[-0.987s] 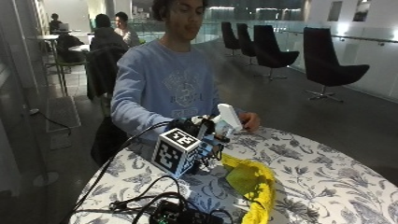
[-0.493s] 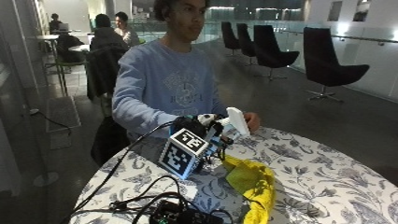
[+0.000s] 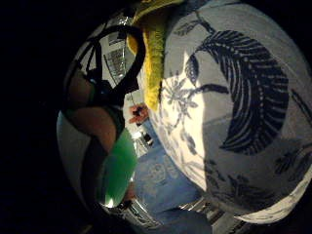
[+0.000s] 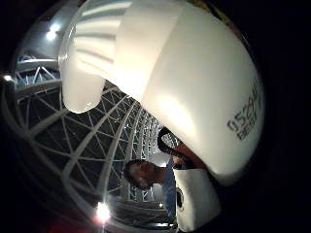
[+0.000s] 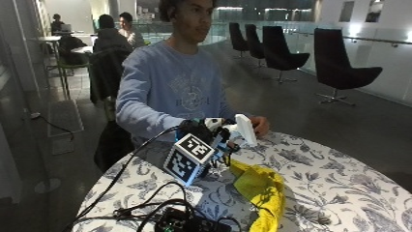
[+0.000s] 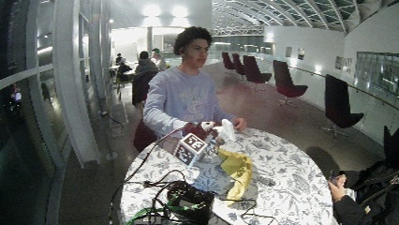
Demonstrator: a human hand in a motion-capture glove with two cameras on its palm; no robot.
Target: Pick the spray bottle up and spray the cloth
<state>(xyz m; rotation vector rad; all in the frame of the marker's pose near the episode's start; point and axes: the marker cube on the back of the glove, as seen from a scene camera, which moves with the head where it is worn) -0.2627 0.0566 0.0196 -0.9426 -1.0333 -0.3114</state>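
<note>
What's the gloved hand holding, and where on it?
The right hand holds the spray bottle around its neck, just under the white spray head, above the yellow cloth.

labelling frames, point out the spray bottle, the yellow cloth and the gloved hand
spray bottle (image 5: 245,128), outside view, white spray head
yellow cloth (image 5: 260,188), outside view, middle of the crumpled folds
gloved right hand (image 5: 196,129), outside view, back of the glove

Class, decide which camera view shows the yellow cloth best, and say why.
The outside view: the whole yellow cloth lies crumpled on the table. The wide outside view shows it whole but smaller, the little-finger palm view only one edge, the thumb-side view barely a sliver.
</note>
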